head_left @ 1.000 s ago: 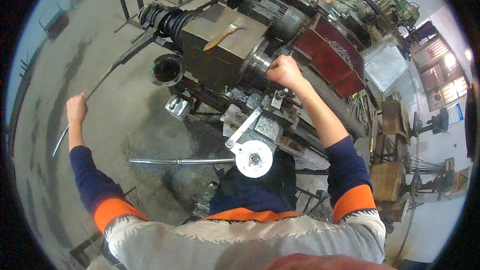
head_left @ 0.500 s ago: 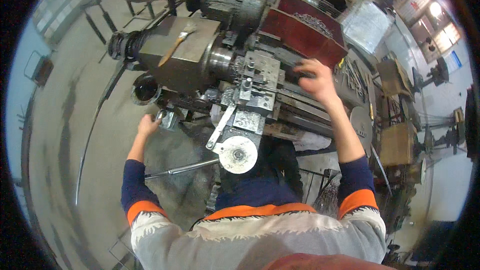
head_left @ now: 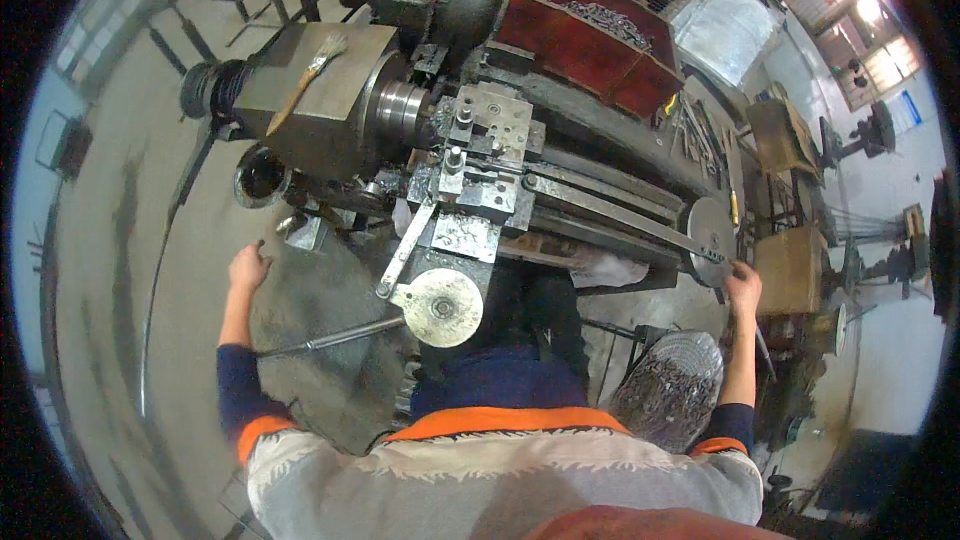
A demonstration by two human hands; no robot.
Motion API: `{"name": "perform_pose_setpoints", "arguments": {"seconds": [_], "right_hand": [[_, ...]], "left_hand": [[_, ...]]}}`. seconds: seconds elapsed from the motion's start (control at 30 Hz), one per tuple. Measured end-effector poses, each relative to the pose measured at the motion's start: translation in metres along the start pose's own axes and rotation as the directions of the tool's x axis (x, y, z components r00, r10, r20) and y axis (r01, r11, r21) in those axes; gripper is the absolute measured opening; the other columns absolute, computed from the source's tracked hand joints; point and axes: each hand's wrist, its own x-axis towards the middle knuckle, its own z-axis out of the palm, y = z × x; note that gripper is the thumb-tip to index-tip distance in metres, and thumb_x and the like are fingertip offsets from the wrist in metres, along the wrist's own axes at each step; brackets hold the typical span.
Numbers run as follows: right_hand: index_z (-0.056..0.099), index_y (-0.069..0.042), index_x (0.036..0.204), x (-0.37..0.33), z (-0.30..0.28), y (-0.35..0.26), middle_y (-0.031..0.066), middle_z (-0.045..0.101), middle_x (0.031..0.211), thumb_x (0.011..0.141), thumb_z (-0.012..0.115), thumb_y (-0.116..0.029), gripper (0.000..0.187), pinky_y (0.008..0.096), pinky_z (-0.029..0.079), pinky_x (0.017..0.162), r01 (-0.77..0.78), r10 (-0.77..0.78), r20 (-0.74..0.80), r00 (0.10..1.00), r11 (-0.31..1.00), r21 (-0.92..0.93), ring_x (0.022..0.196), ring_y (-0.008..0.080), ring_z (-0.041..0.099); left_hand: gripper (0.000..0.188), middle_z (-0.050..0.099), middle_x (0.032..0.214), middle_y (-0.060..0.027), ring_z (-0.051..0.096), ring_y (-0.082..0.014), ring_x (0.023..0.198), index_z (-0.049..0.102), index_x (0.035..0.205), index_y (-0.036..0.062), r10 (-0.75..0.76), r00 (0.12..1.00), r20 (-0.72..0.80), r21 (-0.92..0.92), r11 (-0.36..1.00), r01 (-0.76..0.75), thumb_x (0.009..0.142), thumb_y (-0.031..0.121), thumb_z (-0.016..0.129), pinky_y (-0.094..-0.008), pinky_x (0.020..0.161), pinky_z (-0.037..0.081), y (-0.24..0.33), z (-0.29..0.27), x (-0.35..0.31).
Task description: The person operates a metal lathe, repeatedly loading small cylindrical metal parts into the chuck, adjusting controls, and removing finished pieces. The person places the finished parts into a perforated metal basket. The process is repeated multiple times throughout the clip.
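1. The person's right hand point(head_left: 742, 288) is curled at the lower right edge of a flat, round, dull-grey metal disc point(head_left: 700, 223); whether its fingers grip something there cannot be told.
2. A long, flat, smooth steel bar point(head_left: 620, 212) slants from a blocky, bright metal tool slide point(head_left: 497, 123), strewn with chips, down to that disc.
3. The person's left hand point(head_left: 247, 268) is loosely curled over bare floor, a small dark tip showing above it; whether it holds anything is unclear. Nearest it is a small, shiny, angular metal piece point(head_left: 306, 233).
4. Left of the slide, a polished, ringed steel cylinder point(head_left: 401, 112) juts from a boxy grey metal housing point(head_left: 320, 115), on which lies a wooden-handled brush point(head_left: 298, 95) with pale bristles.
5. Nearer the body, a pale, speckled round plate point(head_left: 442, 308) joins a flat silver lever point(head_left: 408, 248); a slim metal rod point(head_left: 335, 336) reaches left from it, crossing the space between the left forearm and the plate.
6. Behind, a deep-red, straight-sided metal tray point(head_left: 570, 58) holds a heap of small metal pieces, beside a finned, dirty grey motor point(head_left: 440, 2).
7. A rounded, mesh-like grey container point(head_left: 672, 380) of small dark bits stands between the right forearm and the legs.
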Motion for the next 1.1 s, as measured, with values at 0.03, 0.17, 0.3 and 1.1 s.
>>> {"name": "perform_pose_setpoints", "arguments": {"seconds": [0.03, 0.17, 0.3, 1.1], "right_hand": [[0.062, -0.005, 0.104, -0.003, 0.003, 0.035, 0.0150, 0.066, 0.087, 0.061, 0.061, -0.014, 0.044, 0.0336, 0.048, 0.073, 0.067, -0.071, -0.040, 0.997, 0.995, -0.079, 0.079, 0.0308, 0.063], [0.057, -0.009, 0.111, -0.019, 0.011, 0.125, 0.0161, 0.064, 0.092, 0.065, 0.066, -0.029, 0.051, 0.0398, 0.047, 0.078, -0.272, 0.373, 0.176, 0.911, 0.864, -0.423, 0.088, 0.0322, 0.061], [0.059, -0.004, 0.103, -0.022, 0.016, 0.189, 0.0175, 0.063, 0.097, 0.066, 0.064, -0.029, 0.045, 0.0401, 0.047, 0.079, -0.347, 0.487, 0.137, 0.862, 0.766, -0.542, 0.094, 0.0326, 0.060], [0.062, -0.002, 0.083, -0.141, 0.035, 0.084, 0.0247, 0.061, 0.085, 0.061, 0.055, -0.025, 0.033, 0.0448, 0.045, 0.075, -0.541, 0.555, 0.008, 0.832, 0.814, -0.211, 0.083, 0.0417, 0.057]], "left_hand": [[0.042, 0.064, 0.092, -0.0131, 0.061, -0.0298, 0.086, 0.058, 0.112, 0.0103, -0.018, 0.996, 0.082, -0.054, 0.998, 0.022, 0.073, 0.024, 0.065, -0.0402, 0.074, 0.048, -0.004, -0.015, -0.017], [0.034, 0.064, 0.075, -0.0127, 0.063, -0.0215, 0.067, 0.059, 0.106, 0.0047, -0.131, 0.991, 0.001, -0.398, 0.909, 0.120, 0.076, 0.021, 0.063, -0.0334, 0.062, 0.048, -0.031, -0.025, -0.096], [0.028, 0.062, 0.065, -0.0105, 0.061, -0.0152, 0.055, 0.060, 0.099, -0.0008, -0.402, 0.914, 0.059, -0.619, 0.703, 0.350, 0.080, 0.020, 0.060, -0.0279, 0.054, 0.047, -0.005, -0.031, -0.142], [0.022, 0.060, 0.064, -0.0105, 0.059, -0.0155, 0.057, 0.061, 0.088, -0.0073, -0.630, 0.726, -0.275, -0.876, 0.475, 0.081, 0.076, 0.009, 0.050, -0.0273, 0.053, 0.046, 0.003, -0.020, -0.096]]}}
